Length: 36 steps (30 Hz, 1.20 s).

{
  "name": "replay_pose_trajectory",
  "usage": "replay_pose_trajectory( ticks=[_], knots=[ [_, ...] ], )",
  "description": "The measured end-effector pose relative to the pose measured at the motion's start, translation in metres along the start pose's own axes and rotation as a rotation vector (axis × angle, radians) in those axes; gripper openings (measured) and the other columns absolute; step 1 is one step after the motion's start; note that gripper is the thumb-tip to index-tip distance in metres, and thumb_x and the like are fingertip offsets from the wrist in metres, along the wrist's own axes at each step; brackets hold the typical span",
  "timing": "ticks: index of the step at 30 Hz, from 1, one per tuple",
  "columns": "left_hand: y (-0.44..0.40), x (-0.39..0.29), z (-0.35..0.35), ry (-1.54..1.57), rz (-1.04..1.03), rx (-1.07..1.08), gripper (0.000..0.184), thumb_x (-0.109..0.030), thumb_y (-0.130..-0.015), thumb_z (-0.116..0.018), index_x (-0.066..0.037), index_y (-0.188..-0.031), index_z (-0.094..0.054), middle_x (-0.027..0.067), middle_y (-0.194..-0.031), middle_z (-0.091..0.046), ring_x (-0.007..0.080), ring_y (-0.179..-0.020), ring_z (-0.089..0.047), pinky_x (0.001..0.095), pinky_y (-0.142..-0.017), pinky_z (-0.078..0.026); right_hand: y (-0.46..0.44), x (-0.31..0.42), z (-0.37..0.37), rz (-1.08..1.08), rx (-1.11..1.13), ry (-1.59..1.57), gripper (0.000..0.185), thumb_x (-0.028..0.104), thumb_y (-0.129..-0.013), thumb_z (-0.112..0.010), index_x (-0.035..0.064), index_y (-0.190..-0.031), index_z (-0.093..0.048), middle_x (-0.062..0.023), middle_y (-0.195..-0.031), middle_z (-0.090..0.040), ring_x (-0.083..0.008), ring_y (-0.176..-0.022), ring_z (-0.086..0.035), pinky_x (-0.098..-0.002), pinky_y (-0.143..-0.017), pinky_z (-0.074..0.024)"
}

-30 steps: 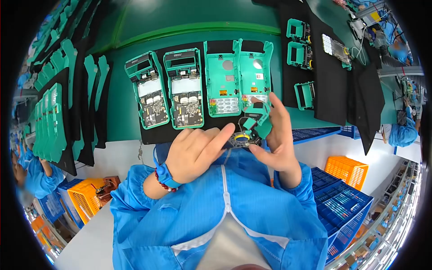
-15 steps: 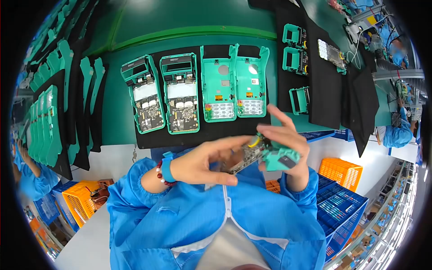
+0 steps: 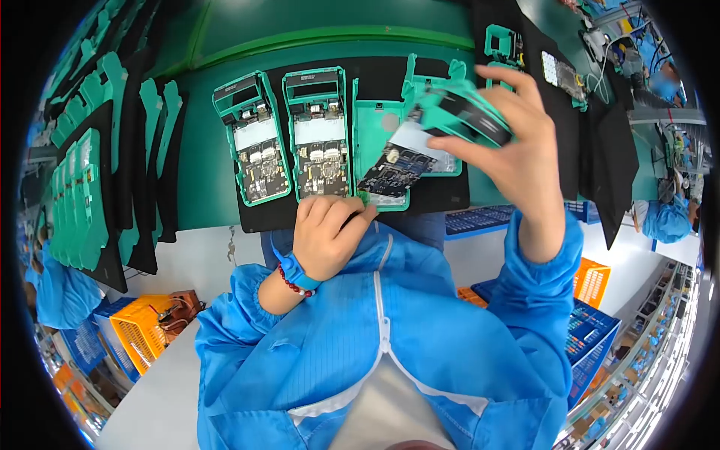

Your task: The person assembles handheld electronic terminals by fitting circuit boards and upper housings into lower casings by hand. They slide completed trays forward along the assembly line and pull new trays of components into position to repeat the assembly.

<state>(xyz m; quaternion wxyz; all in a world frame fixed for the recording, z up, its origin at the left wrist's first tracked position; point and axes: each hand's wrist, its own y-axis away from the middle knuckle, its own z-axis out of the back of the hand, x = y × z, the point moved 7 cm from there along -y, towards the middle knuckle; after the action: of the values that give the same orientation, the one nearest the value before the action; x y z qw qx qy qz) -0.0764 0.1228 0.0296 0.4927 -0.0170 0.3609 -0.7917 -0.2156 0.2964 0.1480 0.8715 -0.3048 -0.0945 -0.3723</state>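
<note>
A green-framed circuit board [image 3: 399,168] slants over a green shell [image 3: 370,129].

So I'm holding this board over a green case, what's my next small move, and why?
Probably turn the board to line up with the case beneath it. Your right hand holds the board's upper end, and the board slants across the case's sides. Your left hand is by the near end. The two cases to the left hold boards lined up inside.
</note>
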Motion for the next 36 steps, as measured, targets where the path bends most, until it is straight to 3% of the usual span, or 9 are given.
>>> replay_pose_trajectory(
  ticks=[6, 9, 13, 17, 20, 21, 24, 27, 36],
  knots=[
    [0.003, 0.001, -0.004, 0.021, -0.03, -0.074, 0.03, -0.009, -0.068, -0.089, -0.013, -0.095, -0.075, -0.0021, -0.092, -0.063, 0.019, -0.083, -0.058, 0.0352, -0.074, -0.038, -0.031, 0.011, -0.037, 0.162, 0.225, 0.126, 0.055, 0.042, -0.07, -0.09, -0.0007, -0.103, -0.078, -0.0176, -0.101, -0.073, -0.0342, -0.123, -0.059, -0.0454, -0.107, -0.0456],
    [0.007, 0.004, -0.008, 0.039, -0.026, -0.07, 0.035, -0.007, -0.069, -0.088, -0.012, -0.102, -0.076, 0.0014, -0.101, -0.068, 0.0232, -0.096, -0.065, 0.0376, -0.083, -0.046, -0.039, 0.02, -0.046, 0.216, 0.232, 0.118, 0.054, 0.041, -0.071, -0.09, -0.0009, -0.103, -0.078, -0.0194, -0.103, -0.073, -0.0359, -0.123, -0.059, -0.0458, -0.109, -0.0435],
    [0.0, 0.004, -0.015, 0.065, -0.018, 0.081, 0.043, -0.008, -0.086, -0.07, -0.012, -0.129, -0.072, 0.0084, -0.139, -0.066, 0.0271, -0.135, -0.059, 0.0448, -0.112, -0.043, -0.035, 0.004, -0.074, 0.176, 0.263, 0.086, 0.055, 0.049, -0.075, -0.086, -0.0016, -0.096, -0.078, -0.0183, -0.096, -0.074, -0.0381, -0.121, -0.06, -0.0511, -0.111, -0.0401],
    [0.002, 0.001, -0.025, 0.03, -0.065, 0.214, 0.042, -0.008, -0.09, -0.064, -0.005, -0.131, -0.069, 0.009, -0.142, -0.064, 0.026, -0.139, -0.056, 0.043, -0.115, -0.041, -0.042, -0.013, -0.091, 0.045, 0.358, 0.244, 0.07, 0.064, -0.084, -0.073, -0.0016, -0.108, -0.076, -0.0185, -0.125, -0.068, -0.0413, -0.138, -0.049, -0.0564, -0.116, -0.0356],
    [-0.004, 0.0, -0.022, 0.058, -0.02, 0.197, 0.041, 0.001, -0.084, -0.072, -0.007, -0.124, -0.074, 0.0095, -0.135, -0.069, 0.0263, -0.131, -0.063, 0.0429, -0.111, -0.045, -0.034, -0.019, -0.089, 0.298, -0.135, 0.386, 0.067, 0.069, -0.094, -0.057, 0.0049, -0.102, -0.077, -0.0143, -0.118, -0.073, -0.0432, -0.137, -0.05, -0.0665, -0.118, -0.0248],
    [-0.003, 0.001, -0.024, 0.055, -0.026, 0.201, 0.042, 0.0, -0.084, -0.072, -0.007, -0.125, -0.073, 0.0096, -0.135, -0.069, 0.0262, -0.13, -0.063, 0.043, -0.111, -0.045, -0.042, -0.009, -0.084, 0.204, 0.241, 0.266, 0.051, 0.052, -0.095, -0.067, 0.0033, -0.111, -0.073, -0.0165, -0.107, -0.07, -0.0481, -0.131, -0.05, -0.0697, -0.113, -0.0298],
    [-0.003, 0.001, -0.027, 0.024, -0.06, 0.241, 0.046, -0.008, -0.083, -0.077, -0.007, -0.129, -0.07, 0.0098, -0.138, -0.067, 0.0258, -0.132, -0.061, 0.0433, -0.112, -0.043, -0.036, -0.014, -0.087, 0.279, -0.031, 0.403, 0.053, 0.055, -0.095, -0.066, 0.0029, -0.105, -0.073, -0.016, -0.104, -0.07, -0.0476, -0.13, -0.051, -0.0664, -0.113, -0.0313],
    [-0.007, -0.004, -0.03, 0.036, -0.011, 0.211, 0.055, -0.017, -0.08, -0.082, -0.008, -0.133, -0.067, 0.0091, -0.137, -0.065, 0.0256, -0.13, -0.06, 0.0438, -0.112, -0.043, -0.027, -0.037, -0.115, 0.275, -0.013, 0.431, 0.067, 0.068, -0.099, -0.05, 0.007, -0.107, -0.076, -0.0148, -0.133, -0.067, -0.0448, -0.145, -0.04, -0.0699, -0.119, -0.0196],
    [-0.019, -0.021, -0.025, 0.037, -0.062, 0.307, 0.071, -0.025, -0.071, -0.086, -0.009, -0.136, -0.064, 0.0048, -0.106, -0.058, 0.0247, -0.098, -0.057, 0.0423, -0.093, -0.045, 0.008, -0.025, -0.11, 0.024, 0.103, 0.077, 0.057, 0.056, -0.1, -0.058, 0.0073, -0.126, -0.071, -0.0166, -0.152, -0.052, -0.0435, -0.153, -0.028, -0.0661, -0.123, -0.0152]
  ],
)
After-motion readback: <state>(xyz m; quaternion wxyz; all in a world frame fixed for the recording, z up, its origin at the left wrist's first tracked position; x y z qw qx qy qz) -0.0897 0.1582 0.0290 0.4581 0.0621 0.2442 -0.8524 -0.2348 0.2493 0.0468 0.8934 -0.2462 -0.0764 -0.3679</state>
